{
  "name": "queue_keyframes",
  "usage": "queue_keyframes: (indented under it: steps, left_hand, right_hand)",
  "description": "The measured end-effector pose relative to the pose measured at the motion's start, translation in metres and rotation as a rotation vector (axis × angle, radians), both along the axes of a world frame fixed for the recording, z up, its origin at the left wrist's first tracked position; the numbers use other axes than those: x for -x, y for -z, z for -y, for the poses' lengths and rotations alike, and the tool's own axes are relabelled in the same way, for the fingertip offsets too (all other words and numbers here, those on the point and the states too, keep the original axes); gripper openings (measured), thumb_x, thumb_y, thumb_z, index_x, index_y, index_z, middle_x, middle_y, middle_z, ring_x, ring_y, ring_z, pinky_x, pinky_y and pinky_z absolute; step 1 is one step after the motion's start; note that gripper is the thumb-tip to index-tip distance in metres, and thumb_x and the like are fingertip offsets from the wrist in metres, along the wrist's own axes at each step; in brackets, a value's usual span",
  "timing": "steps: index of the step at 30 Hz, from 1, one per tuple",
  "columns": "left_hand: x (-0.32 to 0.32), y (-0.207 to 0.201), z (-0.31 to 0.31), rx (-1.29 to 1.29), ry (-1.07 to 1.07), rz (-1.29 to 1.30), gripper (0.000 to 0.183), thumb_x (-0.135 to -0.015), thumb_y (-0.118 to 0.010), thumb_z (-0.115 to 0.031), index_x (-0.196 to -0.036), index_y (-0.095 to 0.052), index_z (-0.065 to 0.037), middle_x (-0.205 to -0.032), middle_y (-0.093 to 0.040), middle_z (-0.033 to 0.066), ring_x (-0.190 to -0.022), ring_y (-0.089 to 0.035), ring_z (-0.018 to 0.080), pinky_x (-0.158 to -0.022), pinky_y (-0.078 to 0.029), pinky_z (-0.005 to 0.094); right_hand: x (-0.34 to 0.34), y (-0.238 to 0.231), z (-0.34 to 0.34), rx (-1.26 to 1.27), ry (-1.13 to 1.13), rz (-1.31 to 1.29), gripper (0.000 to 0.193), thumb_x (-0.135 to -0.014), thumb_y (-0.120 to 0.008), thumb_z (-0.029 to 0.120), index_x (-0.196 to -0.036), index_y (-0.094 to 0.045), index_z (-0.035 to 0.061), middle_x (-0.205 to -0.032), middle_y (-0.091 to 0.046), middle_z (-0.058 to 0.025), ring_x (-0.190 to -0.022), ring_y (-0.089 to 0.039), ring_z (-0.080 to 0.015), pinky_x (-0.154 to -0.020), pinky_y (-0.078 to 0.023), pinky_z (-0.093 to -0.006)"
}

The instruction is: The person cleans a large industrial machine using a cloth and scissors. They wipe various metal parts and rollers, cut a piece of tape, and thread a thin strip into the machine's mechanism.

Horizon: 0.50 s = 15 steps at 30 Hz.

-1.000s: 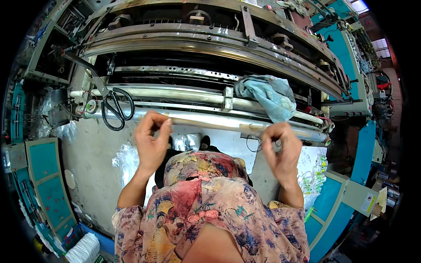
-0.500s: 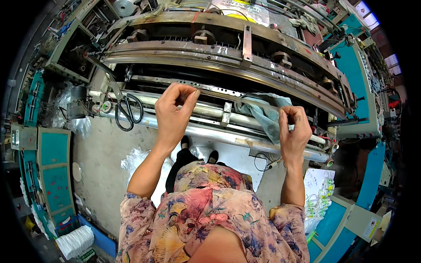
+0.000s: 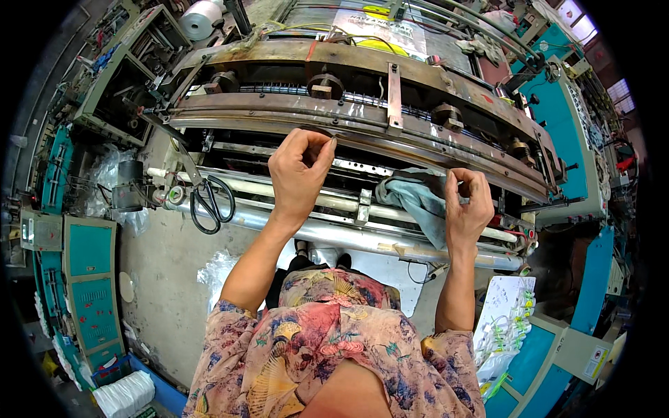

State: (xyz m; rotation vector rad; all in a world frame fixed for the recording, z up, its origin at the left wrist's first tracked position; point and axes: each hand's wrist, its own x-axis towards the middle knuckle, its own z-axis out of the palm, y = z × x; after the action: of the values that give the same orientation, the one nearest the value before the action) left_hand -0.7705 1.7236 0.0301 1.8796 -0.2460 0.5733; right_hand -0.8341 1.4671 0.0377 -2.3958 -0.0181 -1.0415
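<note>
My left hand is raised over the front of a long metal machine, its thumb and forefinger pinched together. To the right, my right hand makes a similar pinch above the rollers. Whatever lies between the fingertips is too thin or small to make out; a faint line seems to run from one hand toward the other. A grey-blue cloth drapes over the white roller, just left of my right hand. Ahead of both hands runs the machine's brown metal bar. Black-handled scissors hang at the roller's left end.
A silvery roller spans the machine's near side, between my body and the rollers behind. Teal cabinets stand at the left. At the right, a white board carries several small packets. Behind the machine lies printed film.
My left hand has shifted right and slightly farther away relative to the machine, closer to my right hand. Both stay pinched. The view has also shifted a little.
</note>
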Motion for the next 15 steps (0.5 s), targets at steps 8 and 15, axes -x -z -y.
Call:
queue_keyframes:
  steps: [8, 15]
  left_hand:
    - [-0.001, 0.001, 0.001, -0.022, 0.005, 0.031, 0.010, -0.090, -0.073, -0.005, -0.086, -0.066, 0.001, -0.075, -0.058, 0.0012, -0.063, -0.050, 0.0067, -0.057, -0.040, 0.0226]
    - [-0.003, -0.001, 0.000, -0.098, -0.002, 0.024, 0.010, -0.091, -0.072, -0.004, -0.088, -0.064, 0.001, -0.078, -0.059, 0.0061, -0.064, -0.054, 0.0139, -0.058, -0.044, 0.0269]
  right_hand:
    - [-0.006, 0.000, 0.002, -0.012, -0.013, 0.013, 0.012, -0.082, -0.076, 0.001, -0.088, -0.066, 0.0047, -0.082, -0.066, -0.0077, -0.071, -0.063, -0.0238, -0.063, -0.050, -0.0332]
    - [-0.015, -0.001, 0.005, -0.005, -0.013, 0.046, 0.015, -0.080, -0.077, 0.000, -0.086, -0.065, 0.0058, -0.080, -0.066, -0.0072, -0.071, -0.064, -0.0255, -0.063, -0.050, -0.0349]
